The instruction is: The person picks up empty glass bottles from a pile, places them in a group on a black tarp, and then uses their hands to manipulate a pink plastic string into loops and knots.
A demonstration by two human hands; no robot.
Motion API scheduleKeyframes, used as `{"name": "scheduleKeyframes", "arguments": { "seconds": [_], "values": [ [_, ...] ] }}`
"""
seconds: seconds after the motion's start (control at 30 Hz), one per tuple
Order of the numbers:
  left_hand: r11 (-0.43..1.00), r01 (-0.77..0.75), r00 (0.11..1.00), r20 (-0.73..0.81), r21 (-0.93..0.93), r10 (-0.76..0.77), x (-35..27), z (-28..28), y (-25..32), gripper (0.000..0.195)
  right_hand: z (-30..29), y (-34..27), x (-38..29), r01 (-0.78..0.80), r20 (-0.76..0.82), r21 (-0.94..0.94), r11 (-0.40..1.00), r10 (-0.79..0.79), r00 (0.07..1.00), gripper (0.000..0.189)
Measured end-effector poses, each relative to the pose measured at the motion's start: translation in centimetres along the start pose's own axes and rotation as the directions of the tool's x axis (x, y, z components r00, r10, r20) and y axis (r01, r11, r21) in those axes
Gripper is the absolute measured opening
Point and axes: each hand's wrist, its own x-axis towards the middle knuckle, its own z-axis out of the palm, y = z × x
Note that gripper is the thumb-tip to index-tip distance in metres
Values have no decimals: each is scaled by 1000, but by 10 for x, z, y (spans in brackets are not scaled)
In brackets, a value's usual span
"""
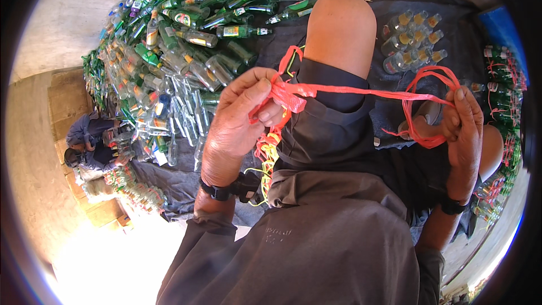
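A red plastic twine is stretched between my two hands, above my raised knee. My left hand pinches a knotted, folded bunch of it between thumb and fingers. At the other end my right hand grips the twine, with a loose loop hanging from its fingers. Below my left wrist lies a tangle of red and yellow twine, partly hidden by my shorts. Beyond my right hand, several clear glass bottles stand grouped in rows on a dark sheet.
A large heap of loose green and clear glass bottles fills the left and far side. Tied bundles of green bottles line the right edge. At far left a person sits among bottles, beside more bundles. Dark sheeting covers the floor.
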Motion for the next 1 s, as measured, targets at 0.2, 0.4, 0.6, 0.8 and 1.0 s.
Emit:
{"name": "scheduleKeyframes", "arguments": {
  "seconds": [0.2,0.4,0.6,0.8,1.0],
  "values": [
    [980,-177,977,138,94,164,21,30,30,25,1,-17,-8,85,-50,95,992,-80,995,21],
    [941,-283,952,176,185,252,39,55,34,28,-12,-26,-17,136,-119,63,989,-128,985,22],
    [936,-308,928,268,168,258,64,88,46,28,-20,-26,-25,162,-179,59,985,-149,973,24],
    [927,-334,932,209,172,297,66,112,35,34,-23,-21,-16,157,-159,31,987,-150,976,23],
    [951,-269,953,187,151,239,68,108,-6,27,-24,16,0,88,-85,-218,972,-109,990,24]
  ]
}}
